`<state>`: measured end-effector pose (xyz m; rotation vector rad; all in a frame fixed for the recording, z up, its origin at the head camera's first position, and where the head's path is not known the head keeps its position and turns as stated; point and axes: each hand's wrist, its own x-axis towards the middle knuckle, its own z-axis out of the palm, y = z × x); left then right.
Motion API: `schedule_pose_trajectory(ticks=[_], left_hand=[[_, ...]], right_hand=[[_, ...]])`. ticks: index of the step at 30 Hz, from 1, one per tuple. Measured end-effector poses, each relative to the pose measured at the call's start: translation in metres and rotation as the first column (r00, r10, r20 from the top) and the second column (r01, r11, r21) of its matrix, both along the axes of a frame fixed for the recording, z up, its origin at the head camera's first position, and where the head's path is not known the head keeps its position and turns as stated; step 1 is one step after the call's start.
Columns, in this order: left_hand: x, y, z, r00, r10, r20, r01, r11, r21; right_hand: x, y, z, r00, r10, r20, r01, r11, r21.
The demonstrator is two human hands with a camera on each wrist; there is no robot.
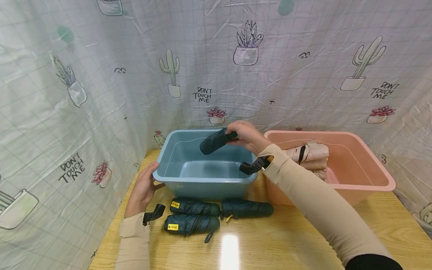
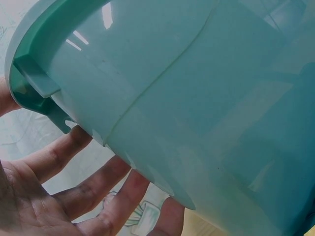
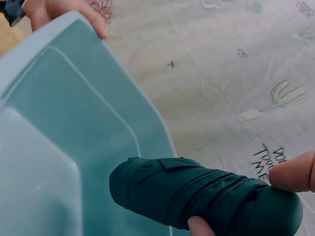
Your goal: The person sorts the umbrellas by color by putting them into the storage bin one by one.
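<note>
Nearest me on the wooden desk (image 1: 266, 245) lies a dark green folded umbrella (image 1: 194, 224), a yellow label on its side and a wrist loop trailing from its rounded end. Just beyond it lies a second umbrella (image 1: 195, 207), labelled the same way, and to the right a third umbrella (image 1: 248, 209) with a small yellow tag at its near edge.

Behind these stands the blue tub (image 1: 206, 188). The person's left hand (image 1: 143, 187) grips its left end, thumb at the rim and fingers against the outer wall. Over the tub's far part, the right hand (image 1: 249, 135) holds the raised umbrella (image 1: 213, 141); that grip is closed about the rounded end, and the other end tilts down over the inside.

To the right stands the pink tub (image 1: 374, 186), with pale bundles (image 1: 312, 153) in it, perhaps umbrellas too, though the forearm partly covers them. Furthest back hangs a grey-white sheet (image 1: 141, 41) printed with potted cacti and "DON'T TOUCH ME".
</note>
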<state>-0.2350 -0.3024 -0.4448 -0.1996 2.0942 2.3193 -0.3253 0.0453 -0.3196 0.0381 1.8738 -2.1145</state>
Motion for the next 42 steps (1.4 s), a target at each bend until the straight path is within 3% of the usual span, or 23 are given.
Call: schedule_pose_trajectory(ticks=[8, 16, 42], left_hand=[[0.000, 0.001, 0.001, 1.000, 0.000, 0.004, 0.000, 1.000, -0.012], [0.002, 0.001, 0.000, 1.000, 0.006, -0.001, -0.006, 1.000, -0.001], [0.003, 0.001, 0.001, 1.000, -0.004, -0.001, 0.004, 1.000, -0.009]], right_hand=[[-0.013, -0.018, -0.011, 0.999, -0.003, 0.035, 0.002, 0.999, 0.034], [-0.018, -0.033, -0.020, 0.997, 0.040, 0.071, -0.048, 0.991, 0.122], [-0.027, -0.043, -0.047, 0.974, 0.157, 0.161, -0.193, 0.951, 0.241]])
